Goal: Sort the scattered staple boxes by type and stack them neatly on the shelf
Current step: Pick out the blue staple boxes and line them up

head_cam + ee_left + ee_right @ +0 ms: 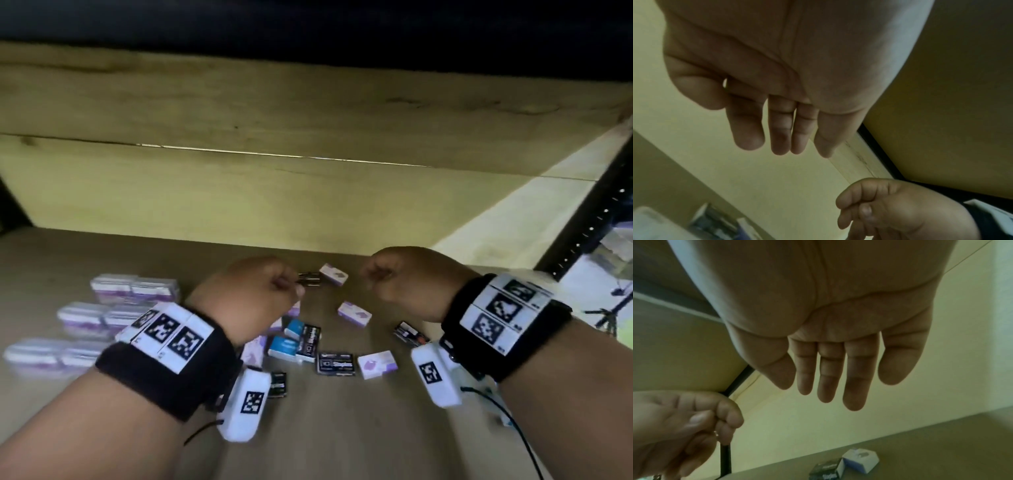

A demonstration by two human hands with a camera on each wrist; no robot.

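Observation:
Small staple boxes lie scattered on the wooden shelf (342, 431): black ones (335, 365), blue ones (282, 347) and white-and-purple ones (354, 313). My left hand (284, 284) hovers above them with its fingers loosely curled and empty. A black box (310, 279) lies just past its fingertips, with a purple box (334, 274) beside it. My right hand (376, 274) hangs to the right, holding nothing. In the left wrist view the left hand (780, 138) has relaxed, bare fingers. The right hand (830, 378) looks the same above the black box (826, 470) and the purple box (861, 459).
Neat stacks of white-and-purple boxes (133, 287) stand in rows at the shelf's left. A yellowish back board (274, 192) closes the rear. A black perforated upright (589, 240) borders the right side. The front of the shelf is bare wood.

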